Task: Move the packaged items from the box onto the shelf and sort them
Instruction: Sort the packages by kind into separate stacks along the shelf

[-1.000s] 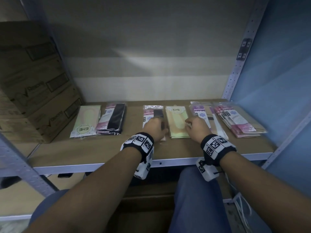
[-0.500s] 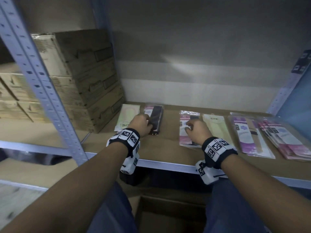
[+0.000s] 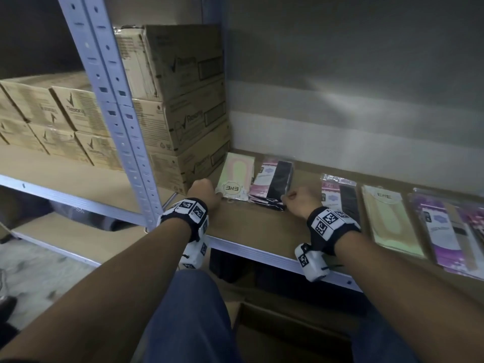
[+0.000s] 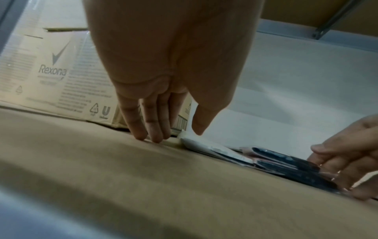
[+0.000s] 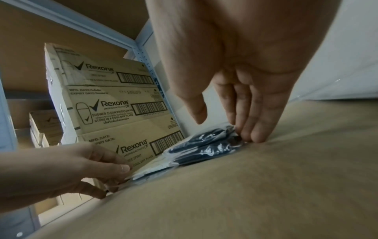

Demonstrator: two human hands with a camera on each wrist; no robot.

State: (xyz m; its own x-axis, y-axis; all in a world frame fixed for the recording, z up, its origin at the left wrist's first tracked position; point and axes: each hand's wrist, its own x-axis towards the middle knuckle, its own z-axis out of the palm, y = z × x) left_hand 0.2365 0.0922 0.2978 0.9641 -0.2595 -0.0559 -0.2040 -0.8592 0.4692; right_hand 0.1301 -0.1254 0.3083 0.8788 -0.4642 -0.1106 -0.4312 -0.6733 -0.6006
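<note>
Packaged items are pretty much all on the shelf [image 3: 264, 233] already, laid flat in a row w/ gaps between groups. Far left: a pale ENE packet [image 3: 237, 176] just beside the Rexona cartons [image 3: 183, 121], then a pink/black stack [image 3: 272, 183] touching it. Further right, another pink/black packet [image 3: 340, 197], a cream ENE one [image 3: 390, 221] and purple ones [image 3: 442, 231].

So imo moving is mostly done, what's left is tidying/squaring the groups. A box [image 3: 288, 334] sits below the shelf, can't tell if anything's still in it.

Every packet's long axis runs front-to-back. The pale one's logo reads upside down from here, the cream one's doesn't, so they point opposite ways.

Left hand [image 3: 204, 192]: fingers straight-ish, tips on the shelf board at the pale packet's near corner, not gripping. Right hand [image 3: 298, 201]: fingertips [image 5: 253, 134] pressing the pink/black stack's near edge, thumb free, no grasp.
</note>
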